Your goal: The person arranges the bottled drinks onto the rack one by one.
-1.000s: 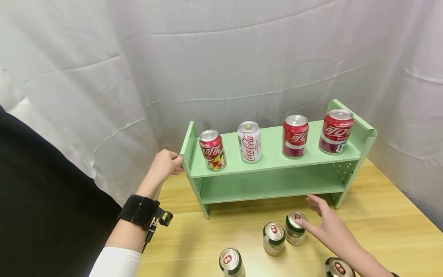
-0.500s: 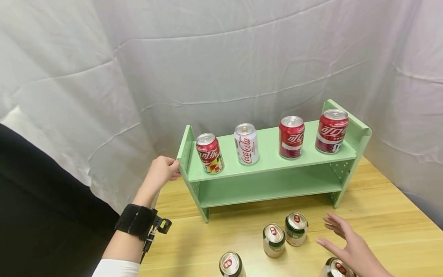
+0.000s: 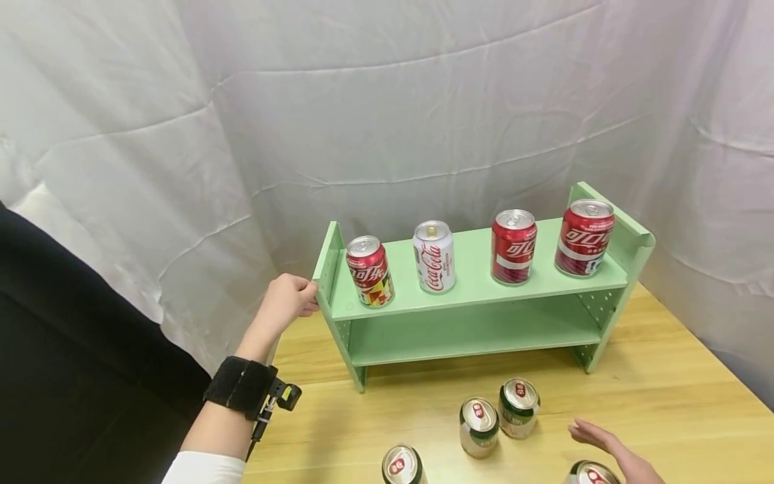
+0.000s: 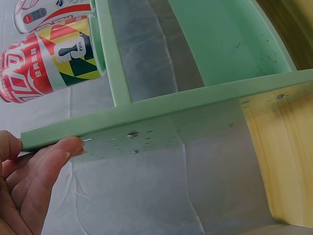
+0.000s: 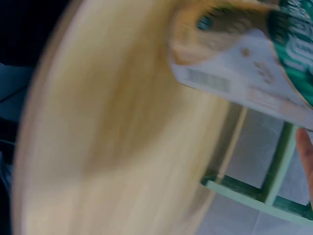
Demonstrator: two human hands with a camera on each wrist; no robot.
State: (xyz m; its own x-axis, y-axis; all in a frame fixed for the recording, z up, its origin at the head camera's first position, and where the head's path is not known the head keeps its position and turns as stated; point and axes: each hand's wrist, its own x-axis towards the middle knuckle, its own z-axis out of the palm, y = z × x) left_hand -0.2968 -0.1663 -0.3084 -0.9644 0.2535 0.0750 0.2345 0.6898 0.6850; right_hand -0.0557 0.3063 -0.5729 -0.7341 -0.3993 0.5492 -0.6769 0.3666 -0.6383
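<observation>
A green two-tier shelf stands on the table. My left hand pinches the upper front edge of its left side panel, thumb on one face and fingers on the other. On the top tier stand a red patterned cola can, a white cola can and two red cola cans. My right hand is at the lower right, partly out of frame, its visible fingers straight. Close by it is a green-and-white can. In the right wrist view, one finger shows below that can, contact unclear.
Three more green-and-white cans stand on the table before the shelf: a left one, a middle one and a right one. The wooden table meets a grey cloth backdrop. Black cloth hangs at left.
My right hand has drawn back from the can nearest the shelf, down and right toward the can at the lower edge. My left hand keeps its hold on the shelf.
</observation>
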